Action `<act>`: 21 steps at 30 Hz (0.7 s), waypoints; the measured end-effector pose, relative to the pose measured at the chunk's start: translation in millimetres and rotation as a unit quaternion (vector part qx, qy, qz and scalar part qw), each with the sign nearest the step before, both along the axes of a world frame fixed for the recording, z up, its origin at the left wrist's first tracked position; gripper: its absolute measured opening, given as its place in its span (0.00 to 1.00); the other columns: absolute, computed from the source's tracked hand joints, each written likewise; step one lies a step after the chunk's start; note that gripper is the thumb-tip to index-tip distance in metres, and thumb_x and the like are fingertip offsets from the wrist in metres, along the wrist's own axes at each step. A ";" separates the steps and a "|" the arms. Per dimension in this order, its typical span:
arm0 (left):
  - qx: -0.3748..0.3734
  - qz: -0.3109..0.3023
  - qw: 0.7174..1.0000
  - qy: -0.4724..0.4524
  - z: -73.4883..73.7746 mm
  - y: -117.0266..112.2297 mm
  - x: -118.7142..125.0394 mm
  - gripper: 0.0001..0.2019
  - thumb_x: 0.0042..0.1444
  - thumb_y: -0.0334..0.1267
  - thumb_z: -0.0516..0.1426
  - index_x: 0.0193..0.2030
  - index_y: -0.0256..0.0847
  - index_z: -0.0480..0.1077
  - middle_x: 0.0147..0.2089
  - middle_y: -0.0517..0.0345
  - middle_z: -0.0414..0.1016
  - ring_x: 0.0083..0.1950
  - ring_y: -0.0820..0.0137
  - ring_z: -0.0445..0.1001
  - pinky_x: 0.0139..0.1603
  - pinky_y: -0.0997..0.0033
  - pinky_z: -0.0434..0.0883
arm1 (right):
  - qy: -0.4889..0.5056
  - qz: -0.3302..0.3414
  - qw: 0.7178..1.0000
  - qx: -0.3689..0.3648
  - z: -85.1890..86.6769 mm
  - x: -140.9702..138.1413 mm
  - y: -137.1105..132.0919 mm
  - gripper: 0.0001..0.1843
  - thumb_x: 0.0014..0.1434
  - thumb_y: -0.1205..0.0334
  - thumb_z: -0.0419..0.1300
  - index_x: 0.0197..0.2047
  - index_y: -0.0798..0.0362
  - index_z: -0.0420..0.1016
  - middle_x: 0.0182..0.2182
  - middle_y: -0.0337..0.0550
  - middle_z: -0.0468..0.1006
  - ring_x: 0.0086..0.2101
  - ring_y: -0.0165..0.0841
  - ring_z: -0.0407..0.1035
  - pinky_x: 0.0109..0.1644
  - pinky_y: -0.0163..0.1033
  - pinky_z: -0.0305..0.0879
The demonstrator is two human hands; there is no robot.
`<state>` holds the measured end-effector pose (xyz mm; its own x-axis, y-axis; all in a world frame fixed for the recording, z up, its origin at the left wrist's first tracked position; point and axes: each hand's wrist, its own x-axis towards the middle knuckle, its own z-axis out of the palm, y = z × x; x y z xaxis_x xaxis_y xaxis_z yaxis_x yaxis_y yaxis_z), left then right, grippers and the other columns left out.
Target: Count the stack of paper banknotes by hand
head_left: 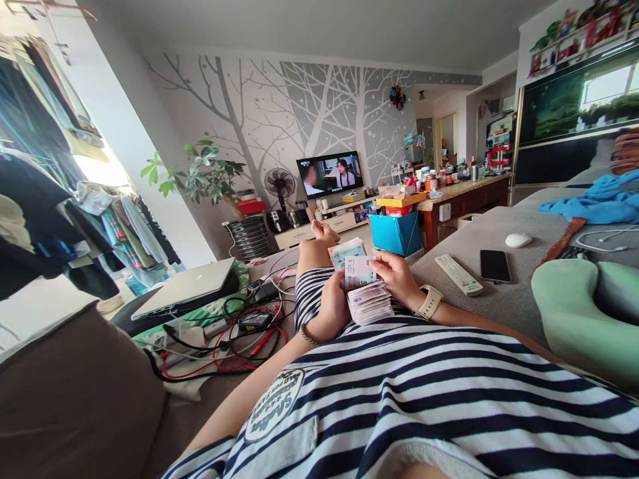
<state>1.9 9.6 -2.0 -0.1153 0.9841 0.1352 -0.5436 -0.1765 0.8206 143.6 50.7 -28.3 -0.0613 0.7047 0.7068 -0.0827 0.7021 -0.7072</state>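
My left hand (333, 303) is closed on a thick stack of banknotes (370, 305), pale with purple print, bent over so that their edges fan toward me. My right hand (397, 276) pinches the edge of a single pale banknote (360, 268) between thumb and fingers. Behind that one lie blue-green notes (348, 249) on the striped cloth over my lap. The left thumb touches the near side of the notes. Small print on them is too fine to read.
On the grey sofa to my right are a remote control (458, 275), a phone (495, 266), a white mouse (518, 240) and a green neck pillow (574, 299). Tangled cables (249, 326) and a laptop (184, 287) lie to my left. A television (330, 173) plays ahead.
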 end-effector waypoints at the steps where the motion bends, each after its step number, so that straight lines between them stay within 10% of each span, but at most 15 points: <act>1: -0.001 0.000 1.000 0.000 0.0 0.0 0.1 0.06 0.47 0.36 0.63 0.32 0.38 0.75 0.36 0.49 0.85 0.48 0.53 0.85 0.47 0.62 0.79 | 0.000 0.001 1.000 -0.001 -0.2 -0.1 0.3 0.21 0.61 0.41 0.62 0.28 0.49 0.69 0.24 0.37 0.68 0.28 0.34 0.62 0.33 0.39 0.56; 21: -0.006 -0.024 1.000 -0.005 7.2 -10.1 5.2 0.06 0.46 0.35 0.62 0.33 0.41 0.74 0.34 0.52 0.84 0.51 0.50 0.85 0.50 0.59 0.80 | -0.002 -0.004 1.000 -0.006 -0.4 -1.2 0.0 0.22 0.61 0.40 0.63 0.28 0.49 0.70 0.24 0.38 0.70 0.28 0.35 0.63 0.33 0.39 0.58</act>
